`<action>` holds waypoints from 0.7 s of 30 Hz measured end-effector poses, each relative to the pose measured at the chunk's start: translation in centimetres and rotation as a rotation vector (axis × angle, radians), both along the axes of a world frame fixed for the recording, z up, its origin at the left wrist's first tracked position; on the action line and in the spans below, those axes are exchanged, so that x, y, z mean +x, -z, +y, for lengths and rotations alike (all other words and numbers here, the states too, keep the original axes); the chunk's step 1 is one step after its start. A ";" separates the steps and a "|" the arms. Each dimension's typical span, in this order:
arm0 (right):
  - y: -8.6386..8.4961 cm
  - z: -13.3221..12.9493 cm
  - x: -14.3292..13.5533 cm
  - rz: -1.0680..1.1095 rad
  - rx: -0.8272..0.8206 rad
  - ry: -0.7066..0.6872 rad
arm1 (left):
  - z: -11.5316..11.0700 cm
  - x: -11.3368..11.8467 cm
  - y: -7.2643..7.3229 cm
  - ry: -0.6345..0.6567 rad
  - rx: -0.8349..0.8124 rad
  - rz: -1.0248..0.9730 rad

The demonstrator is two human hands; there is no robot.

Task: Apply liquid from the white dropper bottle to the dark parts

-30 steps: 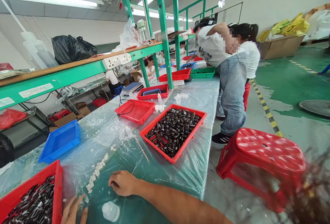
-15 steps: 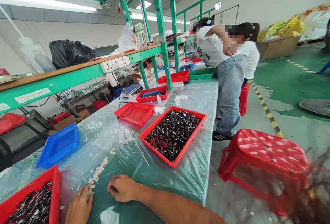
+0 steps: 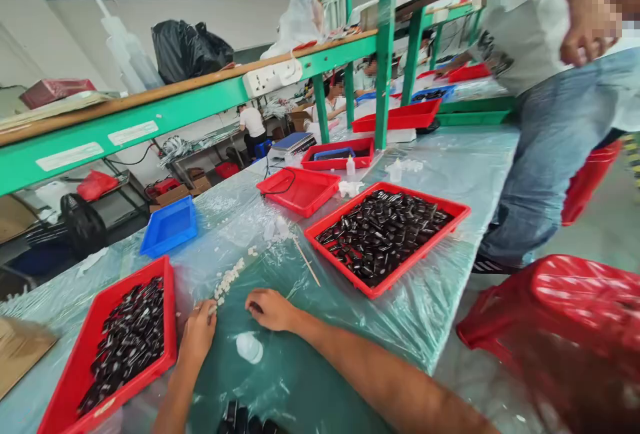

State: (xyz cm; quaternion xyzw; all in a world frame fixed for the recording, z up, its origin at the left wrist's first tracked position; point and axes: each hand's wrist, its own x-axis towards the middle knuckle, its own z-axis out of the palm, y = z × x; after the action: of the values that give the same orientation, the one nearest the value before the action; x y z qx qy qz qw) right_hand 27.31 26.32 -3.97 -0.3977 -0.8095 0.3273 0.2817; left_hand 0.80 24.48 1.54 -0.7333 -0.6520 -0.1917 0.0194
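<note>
My left hand [image 3: 199, 329] is at the near end of a line of small white pieces [image 3: 229, 278], fingers bent together; what they hold, if anything, is too small to name. To its right, my right hand [image 3: 270, 309] rests on the plastic-covered table [image 3: 310, 347] with curled fingers, their contents hidden. Nearer me, between the forearms, lies a white bottle [image 3: 249, 348]. Black parts [image 3: 246, 423] show at the bottom edge. Red trays of black parts stand on both sides, one at left [image 3: 171, 314] and one at right [image 3: 367, 289].
A thin wooden stick [image 3: 307, 261] lies beside the right tray. Farther back are a blue tray [image 3: 170, 226] and a red tray [image 3: 300, 192]. A green shelf frame [image 3: 200, 93] runs behind. At right, a person in jeans [image 3: 545, 147] stands near a red stool [image 3: 575, 314].
The view has swung right-to-left and downward, so the table's contents appear higher and more to the right. Black parts now show at the bottom edge. My left fingers have drawn together.
</note>
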 end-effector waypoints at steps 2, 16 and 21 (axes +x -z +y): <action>0.3 -0.3 0.2 0.016 -0.014 0.001 | -0.8 -0.4 0.2 0.010 -0.026 -0.053; 1.3 -0.9 1.1 0.088 0.015 0.008 | -4.6 -0.4 1.0 -0.052 -0.005 -0.233; 1.1 -1.5 1.4 0.103 0.008 0.009 | -6.9 0.7 1.0 -0.085 -0.029 -0.250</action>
State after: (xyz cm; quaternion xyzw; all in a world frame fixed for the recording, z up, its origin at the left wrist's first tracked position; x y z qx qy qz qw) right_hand 28.75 24.80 -5.09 -0.3829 -0.7935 0.3426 0.3261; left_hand 1.52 17.59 0.54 -0.6757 -0.6825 -0.2713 -0.0645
